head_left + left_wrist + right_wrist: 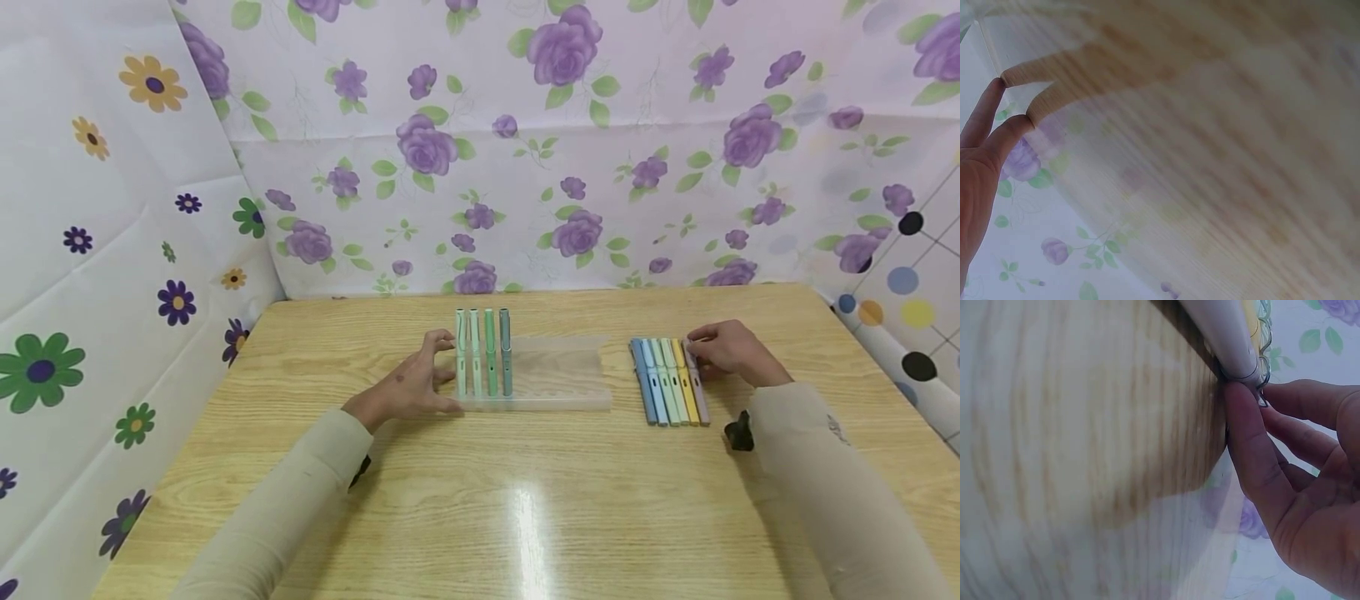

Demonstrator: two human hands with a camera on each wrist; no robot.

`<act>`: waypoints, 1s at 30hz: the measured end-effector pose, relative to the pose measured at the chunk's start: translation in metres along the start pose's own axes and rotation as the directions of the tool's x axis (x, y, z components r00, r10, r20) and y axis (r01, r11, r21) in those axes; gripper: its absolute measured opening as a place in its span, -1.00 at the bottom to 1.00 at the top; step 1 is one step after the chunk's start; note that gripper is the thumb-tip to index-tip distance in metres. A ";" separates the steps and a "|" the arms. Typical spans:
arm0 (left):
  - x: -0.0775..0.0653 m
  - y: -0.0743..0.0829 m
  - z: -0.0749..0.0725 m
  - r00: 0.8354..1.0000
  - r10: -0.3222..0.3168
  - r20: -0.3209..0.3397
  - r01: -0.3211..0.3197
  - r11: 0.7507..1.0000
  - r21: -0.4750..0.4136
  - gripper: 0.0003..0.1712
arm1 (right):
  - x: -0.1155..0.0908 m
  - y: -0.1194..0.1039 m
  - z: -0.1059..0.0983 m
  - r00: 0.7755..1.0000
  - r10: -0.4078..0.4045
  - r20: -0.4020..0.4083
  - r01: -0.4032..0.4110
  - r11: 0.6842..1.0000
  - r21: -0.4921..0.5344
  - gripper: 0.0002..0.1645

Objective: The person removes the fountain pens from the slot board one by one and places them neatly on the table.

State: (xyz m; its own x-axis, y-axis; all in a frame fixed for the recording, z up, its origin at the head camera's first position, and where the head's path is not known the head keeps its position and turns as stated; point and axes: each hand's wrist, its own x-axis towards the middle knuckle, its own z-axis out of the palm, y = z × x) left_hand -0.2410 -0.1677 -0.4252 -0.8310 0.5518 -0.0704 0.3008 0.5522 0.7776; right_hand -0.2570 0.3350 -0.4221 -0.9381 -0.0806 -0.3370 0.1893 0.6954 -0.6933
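Pale sleeves [262,508] reach over the desk [420,517]; toward its right edge the right grip [727,348], nearly closed, pinches a mauve pen [699,392]; the left grip [416,382], spread round the clear rack [558,402], should brace it steadily.

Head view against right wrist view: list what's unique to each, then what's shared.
Only the head view shows the left hand, the clear tray with four green-toned pens, and the blue pen at the loose row's left end. Only the right wrist view shows the palm side of the right hand, close up. Both show that hand at the mauve pen, plus the yellow pen, wood-grained table and flowered backdrop.
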 end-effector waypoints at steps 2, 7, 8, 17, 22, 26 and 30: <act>0.000 0.000 0.000 1.000 -0.002 0.001 0.002 1.000 0.001 0.14 | 0.000 0.000 0.000 1.000 0.001 0.000 -0.001 1.000 0.001 -0.40; 0.000 0.000 0.000 1.000 0.006 0.000 -0.006 1.000 0.003 0.14 | 0.000 0.000 0.001 1.000 0.007 0.005 -0.007 1.000 -0.004 -0.39; 0.000 0.000 0.000 1.000 0.009 0.000 -0.009 1.000 0.003 0.14 | 0.000 0.000 0.001 1.000 0.007 0.005 -0.007 1.000 -0.005 -0.39; 0.001 -0.002 0.000 1.000 0.013 -0.002 -0.013 1.000 -0.002 0.14 | -0.001 -0.002 0.000 1.000 0.017 -0.003 -0.017 1.000 0.000 -0.37; 0.001 -0.002 0.001 1.000 0.010 -0.003 -0.010 1.000 -0.002 0.15 | -0.002 -0.002 0.001 1.000 0.007 -0.006 -0.007 1.000 0.001 -0.37; 0.000 -0.002 0.001 1.000 0.007 -0.002 -0.007 1.000 0.000 0.16 | -0.002 -0.001 0.001 1.000 0.000 -0.008 0.001 1.000 0.003 -0.36; 0.001 -0.002 0.000 1.000 0.012 -0.002 -0.012 1.000 -0.001 0.15 | -0.001 -0.001 0.002 1.000 0.000 -0.020 0.000 1.000 -0.008 -0.36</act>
State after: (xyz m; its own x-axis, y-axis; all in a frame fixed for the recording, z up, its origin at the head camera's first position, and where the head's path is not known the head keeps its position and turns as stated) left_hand -0.2419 -0.1682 -0.4267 -0.8283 0.5570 -0.0602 0.3098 0.5450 0.7791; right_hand -0.2561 0.3330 -0.4218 -0.9437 -0.0668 -0.3241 0.1866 0.7014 -0.6879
